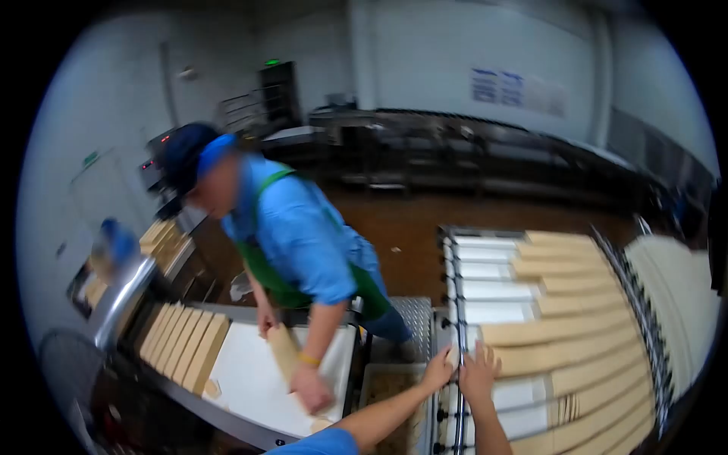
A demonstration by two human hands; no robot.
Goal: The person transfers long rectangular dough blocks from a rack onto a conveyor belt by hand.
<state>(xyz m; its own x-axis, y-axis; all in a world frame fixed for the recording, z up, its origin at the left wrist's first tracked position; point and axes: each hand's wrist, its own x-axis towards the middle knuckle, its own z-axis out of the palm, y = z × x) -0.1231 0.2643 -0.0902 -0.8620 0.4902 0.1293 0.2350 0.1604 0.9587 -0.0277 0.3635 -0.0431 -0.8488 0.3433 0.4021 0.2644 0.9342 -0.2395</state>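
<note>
Across the right half of the frame, at least ten long beige slabs (557, 332) lie side by side on a white belt (493, 312); the lowest ones run so close together that an exact count is not possible. They look flat, smooth and pale, with straight sides and uneven left ends, two near the middle reaching farther left than their neighbours; one at lower right has a few dark lines across it. Two bare hands meet the belt's left edge at lower centre. The right hand (478, 371) is at the left end of one of those two longer slabs, its fingers spread, though whether they grip it I cannot tell. The left hand (438, 369) is just beside it, by the metal rail (459, 303), well apart from most of the slabs; I cannot tell whether it holds anything. At lower left, about six beige blocks (205, 353) stand in a row on a white-topped table (243, 375), where one co-worker (296, 220) in blue with a green apron has both hands on a single slanting piece (283, 353).
</note>
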